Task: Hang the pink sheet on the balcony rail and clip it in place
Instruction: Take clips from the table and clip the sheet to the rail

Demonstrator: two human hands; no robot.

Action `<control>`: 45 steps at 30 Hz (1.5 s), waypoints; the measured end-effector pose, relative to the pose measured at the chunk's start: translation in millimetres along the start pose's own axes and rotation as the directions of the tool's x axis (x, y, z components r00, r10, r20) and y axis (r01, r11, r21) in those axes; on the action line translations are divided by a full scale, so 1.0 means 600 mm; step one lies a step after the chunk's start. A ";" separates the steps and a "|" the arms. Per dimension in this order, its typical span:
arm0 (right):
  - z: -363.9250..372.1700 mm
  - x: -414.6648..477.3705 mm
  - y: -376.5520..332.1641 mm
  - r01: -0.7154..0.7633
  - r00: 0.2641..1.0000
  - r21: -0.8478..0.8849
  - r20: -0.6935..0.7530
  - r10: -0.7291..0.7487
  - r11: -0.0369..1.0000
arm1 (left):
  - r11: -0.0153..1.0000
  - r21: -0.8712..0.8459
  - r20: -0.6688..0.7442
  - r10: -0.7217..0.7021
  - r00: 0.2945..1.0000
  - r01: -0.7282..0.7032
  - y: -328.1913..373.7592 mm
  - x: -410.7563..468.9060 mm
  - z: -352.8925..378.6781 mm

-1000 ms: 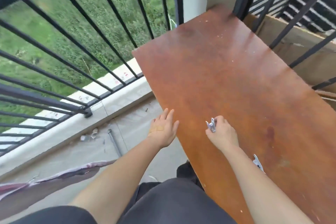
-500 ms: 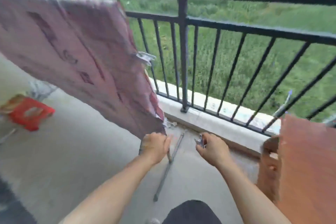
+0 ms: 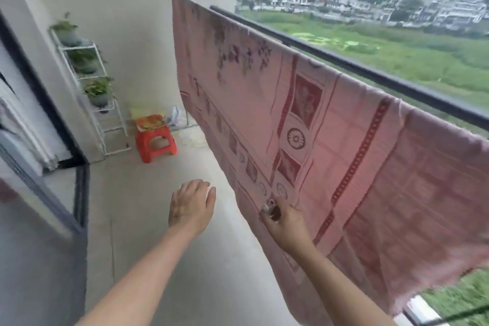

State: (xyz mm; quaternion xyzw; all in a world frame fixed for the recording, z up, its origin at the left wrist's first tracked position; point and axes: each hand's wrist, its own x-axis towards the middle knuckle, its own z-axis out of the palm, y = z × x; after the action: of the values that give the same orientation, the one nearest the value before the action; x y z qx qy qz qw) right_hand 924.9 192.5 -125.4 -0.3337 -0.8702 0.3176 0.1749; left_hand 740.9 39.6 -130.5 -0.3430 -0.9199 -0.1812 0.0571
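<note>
The pink sheet [image 3: 330,140], patterned in dark red, hangs draped over the black balcony rail [image 3: 370,71] and runs from the far wall toward me. My right hand [image 3: 285,222] grips a small metal clip [image 3: 269,207] in front of the sheet's lower part. My left hand [image 3: 191,206] floats over the concrete floor to the left of the sheet, fingers loosely curled, holding nothing I can make out.
A red plastic stool [image 3: 156,144] with a plate on it stands near the far wall. A white plant rack [image 3: 98,92] with potted plants is beside it. A sliding door frame [image 3: 79,180] lines the left side.
My view swung left from the brown table to the hung sheet. My right hand picked a clip off the table and carried it to the sheet. My left hand moved along with it.
</note>
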 end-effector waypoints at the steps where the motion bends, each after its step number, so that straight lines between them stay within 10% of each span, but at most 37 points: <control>1: 0.017 0.032 -0.023 0.009 1.000 0.006 0.007 -0.009 1.000 | 1.000 0.010 -0.009 -0.014 1.000 0.014 -0.024 0.017 -0.005; 16: 0.272 0.645 -0.171 0.066 0.987 0.426 0.107 -0.122 0.903 | 0.950 0.112 0.045 -0.297 0.954 0.291 -0.262 0.518 0.063; 45: 0.708 1.815 -0.578 0.025 0.995 0.313 0.084 -0.053 0.949 | 0.972 0.007 0.063 -0.237 0.969 0.237 -0.839 1.700 0.128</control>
State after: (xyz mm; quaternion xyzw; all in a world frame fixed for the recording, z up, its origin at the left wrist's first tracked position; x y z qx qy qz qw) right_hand -237.1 561.2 -106.1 -0.2698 -0.8226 0.4624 0.1915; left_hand -359.2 339.0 -116.0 -0.2363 -0.9556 -0.1757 0.0057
